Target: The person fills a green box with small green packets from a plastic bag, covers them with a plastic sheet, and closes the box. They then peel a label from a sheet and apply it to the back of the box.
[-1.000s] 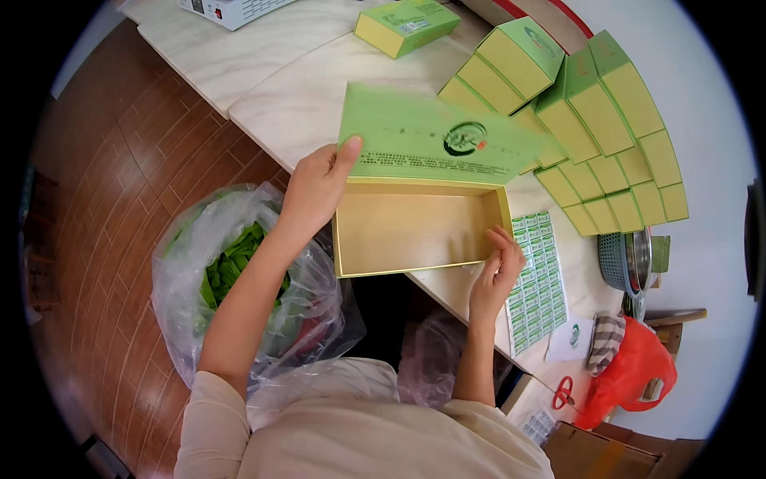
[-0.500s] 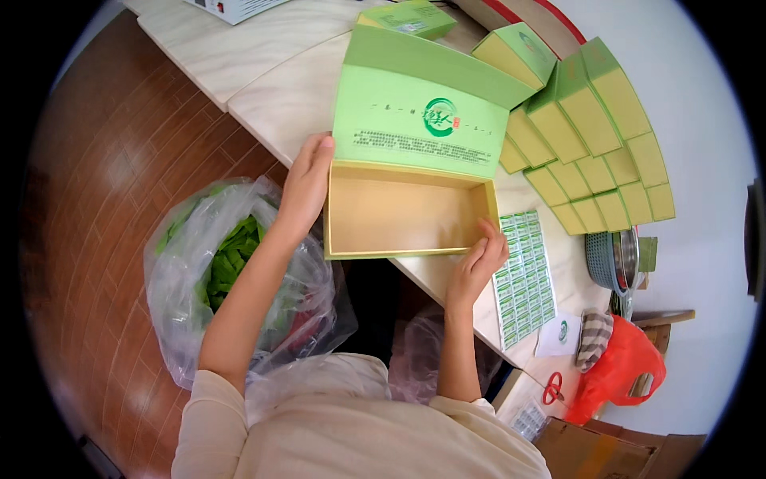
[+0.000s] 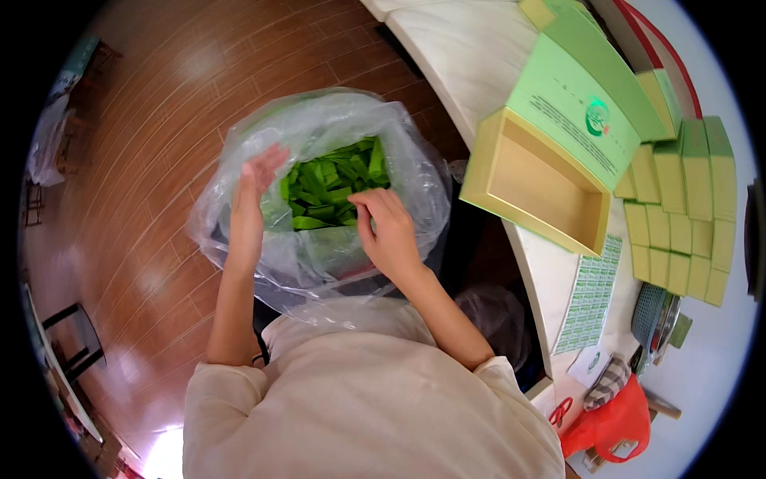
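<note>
A large clear plastic bag stands in front of me with its mouth open, full of flat green packets. My left hand is at the bag's left side, its fingers stretched out and a little blurred, with nothing in it. Over the packets my right hand reaches down into the opening. Its fingers are curved, the thumb lies a little apart from them, and no packet shows between them. To the right, a green gift box rests on the table, lid raised and the yellowish inside bare.
Several stacked green and yellow boxes stand along the wall. A sheet of small green labels lies on the marble-patterned table. Beyond it are a blue-grey basket, red scissors and a red bag.
Both hands have let go of the gift box, which now rests on the table. They have moved left to the plastic bag, and the view has swung left with them.
</note>
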A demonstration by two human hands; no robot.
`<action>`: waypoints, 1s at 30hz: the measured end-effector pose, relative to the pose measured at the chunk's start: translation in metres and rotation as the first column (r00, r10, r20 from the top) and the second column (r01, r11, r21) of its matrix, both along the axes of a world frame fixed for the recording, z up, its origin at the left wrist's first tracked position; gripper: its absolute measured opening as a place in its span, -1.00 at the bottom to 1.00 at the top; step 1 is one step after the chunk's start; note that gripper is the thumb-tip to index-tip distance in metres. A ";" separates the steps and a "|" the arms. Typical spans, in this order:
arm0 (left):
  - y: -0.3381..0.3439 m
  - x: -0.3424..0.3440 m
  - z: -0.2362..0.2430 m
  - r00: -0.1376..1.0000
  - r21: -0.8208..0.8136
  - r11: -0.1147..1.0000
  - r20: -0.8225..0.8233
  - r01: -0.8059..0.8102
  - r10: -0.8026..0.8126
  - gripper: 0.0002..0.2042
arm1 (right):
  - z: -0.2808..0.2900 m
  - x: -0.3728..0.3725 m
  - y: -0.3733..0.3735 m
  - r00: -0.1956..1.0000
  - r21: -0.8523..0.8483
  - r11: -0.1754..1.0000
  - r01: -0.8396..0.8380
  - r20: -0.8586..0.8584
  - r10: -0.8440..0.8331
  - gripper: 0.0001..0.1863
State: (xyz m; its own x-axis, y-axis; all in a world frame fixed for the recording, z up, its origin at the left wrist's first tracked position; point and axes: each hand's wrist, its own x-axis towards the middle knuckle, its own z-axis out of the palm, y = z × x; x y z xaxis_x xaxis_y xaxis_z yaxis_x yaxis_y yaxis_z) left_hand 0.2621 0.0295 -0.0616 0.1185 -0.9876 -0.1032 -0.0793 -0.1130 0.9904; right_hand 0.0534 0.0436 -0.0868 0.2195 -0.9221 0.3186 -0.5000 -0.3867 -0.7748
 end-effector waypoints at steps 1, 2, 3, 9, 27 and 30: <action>-0.006 0.004 0.002 0.998 -0.033 0.998 0.003 -0.056 0.056 -0.36 | -0.013 0.008 -0.006 0.998 0.016 1.000 -0.008 -0.063 0.009 -0.83; -0.012 0.013 0.003 0.999 -0.011 0.999 -0.020 -0.033 0.033 -0.32 | -0.023 0.014 -0.011 0.991 0.031 0.999 -0.019 -0.129 0.023 -0.86; -0.020 0.018 0.001 0.998 -0.002 0.998 -0.014 -0.055 0.055 -0.32 | -0.034 0.017 -0.013 0.980 0.045 0.999 -0.024 -0.195 0.032 -0.89; -0.043 0.021 -0.038 0.992 -0.006 0.994 0.065 -0.110 0.111 -0.34 | -0.062 -0.026 0.020 0.871 0.373 0.926 0.055 -0.472 0.138 -0.85; 0.027 -0.016 -0.060 0.958 -0.194 0.981 0.286 0.033 0.024 -0.69 | -0.109 0.020 -0.084 0.878 0.401 0.832 0.385 -0.437 -0.195 -0.25; 0.043 -0.016 -0.072 0.992 -0.088 0.996 0.117 -0.027 0.037 -0.74 | -0.109 0.018 -0.067 0.874 0.272 0.922 0.275 -0.470 -0.122 -0.23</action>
